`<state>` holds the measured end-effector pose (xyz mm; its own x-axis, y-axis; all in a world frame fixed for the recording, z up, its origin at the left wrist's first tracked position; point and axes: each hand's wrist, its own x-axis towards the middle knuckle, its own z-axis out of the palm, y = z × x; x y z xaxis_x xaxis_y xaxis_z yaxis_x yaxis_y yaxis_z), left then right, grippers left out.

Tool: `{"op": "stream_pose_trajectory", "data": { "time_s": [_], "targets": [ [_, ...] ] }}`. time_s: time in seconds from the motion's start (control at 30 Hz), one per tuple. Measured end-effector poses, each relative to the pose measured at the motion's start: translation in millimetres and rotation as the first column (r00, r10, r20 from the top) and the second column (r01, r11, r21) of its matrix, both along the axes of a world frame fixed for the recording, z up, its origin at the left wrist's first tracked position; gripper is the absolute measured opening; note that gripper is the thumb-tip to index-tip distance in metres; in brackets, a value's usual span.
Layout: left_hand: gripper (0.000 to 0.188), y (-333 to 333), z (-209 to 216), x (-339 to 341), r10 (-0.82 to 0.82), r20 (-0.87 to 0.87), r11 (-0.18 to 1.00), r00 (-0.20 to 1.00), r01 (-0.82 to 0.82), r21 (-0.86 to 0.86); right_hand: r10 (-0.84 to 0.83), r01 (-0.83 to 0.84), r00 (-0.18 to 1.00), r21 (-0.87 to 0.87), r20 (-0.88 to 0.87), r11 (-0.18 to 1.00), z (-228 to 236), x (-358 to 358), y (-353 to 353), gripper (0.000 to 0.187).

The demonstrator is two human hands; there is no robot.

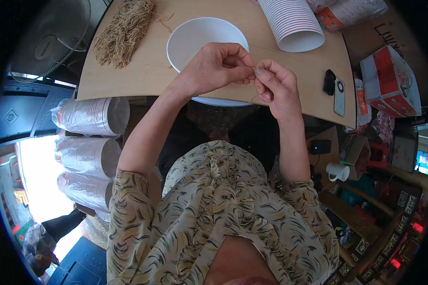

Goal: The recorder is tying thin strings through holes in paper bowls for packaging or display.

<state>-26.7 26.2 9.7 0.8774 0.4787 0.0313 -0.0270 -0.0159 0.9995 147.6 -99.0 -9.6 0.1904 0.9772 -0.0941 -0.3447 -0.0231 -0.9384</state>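
Note:
Over the near edge of the wooden table, my left hand (223, 68) and my right hand (278, 85) meet fingertip to fingertip, both closed in a pinch. A thin tan strand (254, 99) shows by the right hand's fingers; most of what lies between the fingertips is hidden. Behind my left hand stands a white bowl (188, 35), partly covered by that hand. A bundle of tan, crinkled strands (123, 33) lies at the table's far left. Below my hands, a white curved rim (221, 102) shows at the table edge.
Stacked paper cups (292, 26) lie at the table's far right. A phone (339, 97) and a small black object (329, 82) rest near the right edge. Bagged cup stacks (88, 116) stand left, below a fan (50, 42). A white mug (337, 172) sits lower right.

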Motion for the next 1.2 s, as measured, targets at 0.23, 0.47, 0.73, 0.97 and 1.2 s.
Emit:
{"op": "stream_pose_trajectory", "data": {
  "time_s": [0.23, 0.47, 0.73, 0.97, 1.2],
  "targets": [
    [0.011, -1, -1, -1, -0.027, 0.048, 0.999, 0.998, 0.028, -0.038, -0.008, 0.005, 0.997, -0.041, -0.074, 0.999, 5, 1, 0, 0.015],
    [0.012, -1, 1, -1, -0.019, 0.027, 0.999, 0.999, 0.018, 0.03, 0.049, -0.049, 0.998, -0.007, 0.048, 0.999, 5, 1, 0, 0.017],
    [0.012, 1, -6, 0, -0.021, 0.09, 0.999, 0.996, 0.023, -0.029, -0.003, 0.002, 1.0, -0.047, -0.021, 0.999, 6, -3, -4, 0.015],
    [0.012, 3, -7, -1, -0.04, 0.12, 0.998, 0.992, 0.047, -0.052, -0.028, 0.024, 0.991, -0.032, -0.13, 0.999, 4, -4, -4, 0.017],
    [0.014, 3, -2, -3, -0.055, 0.09, 0.995, 0.994, 0.061, -0.075, -0.026, 0.03, 0.995, -0.037, 0.094, 0.999, 14, -3, -4, 0.021]
  ]
}}
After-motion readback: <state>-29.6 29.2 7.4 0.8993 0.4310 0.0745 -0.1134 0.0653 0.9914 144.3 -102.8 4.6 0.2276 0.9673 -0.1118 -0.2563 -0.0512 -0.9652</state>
